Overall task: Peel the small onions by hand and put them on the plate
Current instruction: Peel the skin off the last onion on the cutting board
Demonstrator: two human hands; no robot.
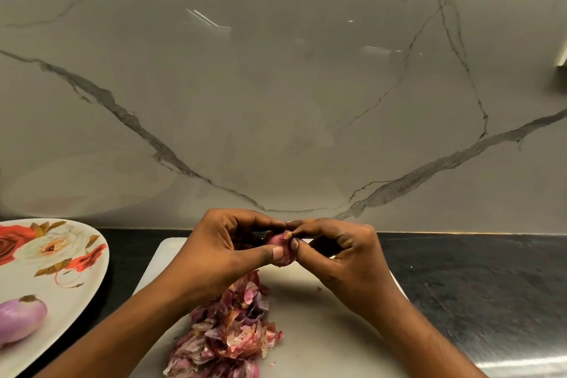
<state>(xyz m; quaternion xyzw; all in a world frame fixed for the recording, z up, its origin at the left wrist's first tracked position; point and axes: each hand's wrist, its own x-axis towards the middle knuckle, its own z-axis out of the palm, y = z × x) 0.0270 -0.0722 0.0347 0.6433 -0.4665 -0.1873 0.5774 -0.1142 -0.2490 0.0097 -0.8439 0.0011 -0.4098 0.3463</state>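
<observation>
Onion (276,241) pinched by left hand (221,250), right hand (346,255)

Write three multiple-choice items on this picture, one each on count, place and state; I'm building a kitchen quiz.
1. How many peeled onions show on the floral plate? A none, B one, C three.
2. The pile of skins lies on: A the cutting board, B the plate, C the floor.
3. The onion in the left hand and right hand is: A bare, B in its skin, C halved.
Answers: B, one purple bulb lies there; A, the white board shows under the pile; B, reddish skin covers it.
</observation>
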